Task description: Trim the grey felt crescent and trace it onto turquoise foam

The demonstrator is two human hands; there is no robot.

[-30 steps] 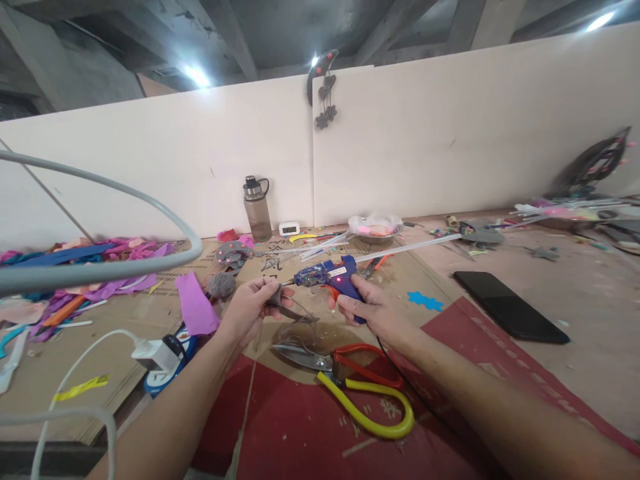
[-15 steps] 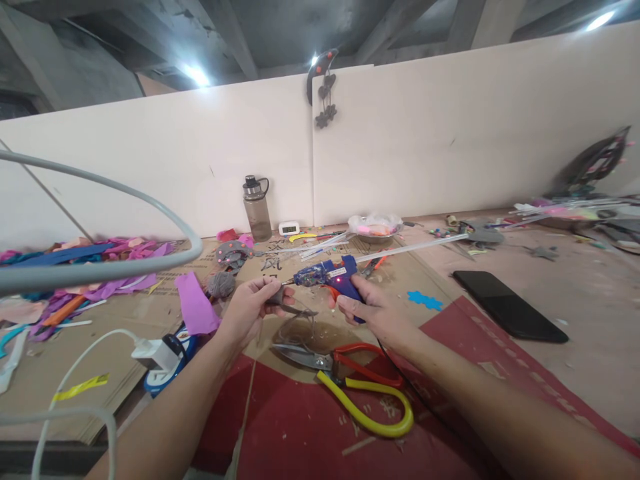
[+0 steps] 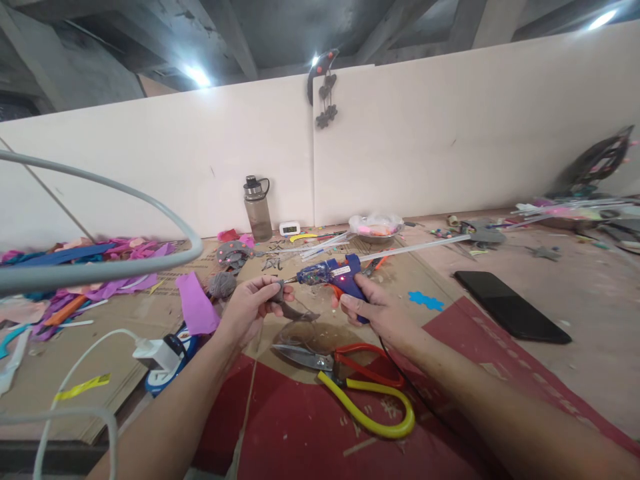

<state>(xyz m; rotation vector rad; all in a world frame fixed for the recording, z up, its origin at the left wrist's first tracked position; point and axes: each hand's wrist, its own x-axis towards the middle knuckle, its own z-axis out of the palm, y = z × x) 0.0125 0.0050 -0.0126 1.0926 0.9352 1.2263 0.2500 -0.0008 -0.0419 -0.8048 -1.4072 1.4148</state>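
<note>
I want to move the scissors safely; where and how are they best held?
I'd take the yellow handle from the near side, closing the grip around its bar. The scissors lie flat, their blades pointing left and slightly away, while this handle bows toward the camera wearer, so that approach should keep clear of the edges.

Grey felt (image 3: 297,312) partly behind left hand (image 3: 254,303)

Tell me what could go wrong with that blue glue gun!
The blue glue gun has its red light on, so its tip may be hot and could burn the left hand holding the gray piece close by. Its cord runs near the scissors, so it might snag if the right hand moves.
</note>
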